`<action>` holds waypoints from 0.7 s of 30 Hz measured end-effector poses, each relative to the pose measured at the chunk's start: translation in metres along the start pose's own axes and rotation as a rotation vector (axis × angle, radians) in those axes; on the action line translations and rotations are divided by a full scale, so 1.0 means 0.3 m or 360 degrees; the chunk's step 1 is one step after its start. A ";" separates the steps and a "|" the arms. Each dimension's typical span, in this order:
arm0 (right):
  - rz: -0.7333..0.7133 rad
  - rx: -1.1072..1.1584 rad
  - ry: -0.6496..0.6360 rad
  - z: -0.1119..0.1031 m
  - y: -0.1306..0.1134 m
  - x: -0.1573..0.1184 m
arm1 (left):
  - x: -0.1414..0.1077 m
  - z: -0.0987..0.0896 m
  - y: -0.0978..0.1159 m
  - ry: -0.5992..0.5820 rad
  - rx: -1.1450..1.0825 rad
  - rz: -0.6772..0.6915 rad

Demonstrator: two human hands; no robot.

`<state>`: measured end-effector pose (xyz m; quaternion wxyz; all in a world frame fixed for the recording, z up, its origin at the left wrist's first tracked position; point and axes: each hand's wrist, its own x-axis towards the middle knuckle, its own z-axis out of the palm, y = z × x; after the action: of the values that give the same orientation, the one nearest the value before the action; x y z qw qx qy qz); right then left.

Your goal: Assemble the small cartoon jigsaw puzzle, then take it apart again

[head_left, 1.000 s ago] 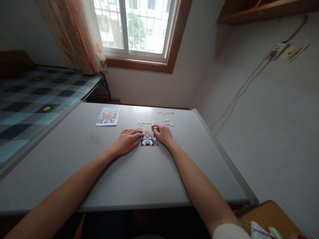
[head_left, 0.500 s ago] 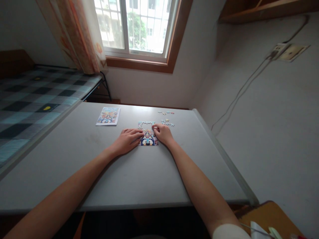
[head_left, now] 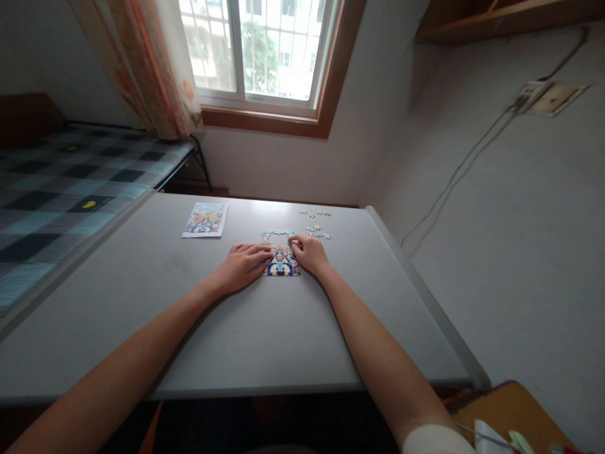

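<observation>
A jigsaw puzzle [head_left: 282,270], partly put together, lies on the grey table with a blue and white cartoon face along its near side. Its upper middle has a gap framed by a row of joined pieces. My left hand [head_left: 244,265] rests flat with fingers stretched out, the tips on the puzzle's left edge. At the right edge, my right hand [head_left: 311,253] has its fingers curled and thumb and forefinger close together; whatever is between them is too small to make out. Loose puzzle pieces [head_left: 319,232] lie just beyond my right hand.
More loose pieces [head_left: 316,214] are near the far edge of the table [head_left: 227,340]. A printed picture sheet [head_left: 205,221] lies at the back left. The bed [head_left: 70,170] adjoins on the left, and a wooden stool [head_left: 520,410] with things on it stands at the lower right.
</observation>
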<state>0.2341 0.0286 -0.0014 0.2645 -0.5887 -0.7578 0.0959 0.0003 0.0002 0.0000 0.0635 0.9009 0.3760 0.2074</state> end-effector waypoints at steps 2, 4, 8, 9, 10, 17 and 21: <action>0.0001 -0.0001 -0.0003 0.000 0.000 0.000 | 0.000 0.000 0.000 -0.0004 0.0007 0.0003; 0.0006 0.0001 -0.0006 -0.001 -0.001 -0.001 | 0.000 0.000 0.000 -0.0007 0.0017 0.0003; 0.0011 0.0004 -0.0010 -0.003 -0.003 -0.001 | 0.000 0.002 0.000 -0.0012 0.0033 0.0004; 0.0010 0.0005 -0.0010 -0.003 -0.003 0.000 | 0.000 0.002 -0.001 -0.0013 0.0032 0.0004; 0.0008 0.0005 -0.0009 -0.003 -0.002 0.000 | 0.000 0.002 -0.001 -0.0012 0.0030 0.0005; -0.0002 0.0017 0.0004 0.002 0.001 0.000 | 0.001 -0.001 0.001 -0.0013 0.0016 0.0002; 0.0003 0.0003 -0.0002 0.000 0.000 -0.001 | 0.001 -0.004 0.004 -0.0024 0.0013 -0.0002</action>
<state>0.2340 0.0285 -0.0015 0.2646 -0.5889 -0.7575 0.0973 0.0009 -0.0005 0.0015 0.0626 0.9024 0.3769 0.1991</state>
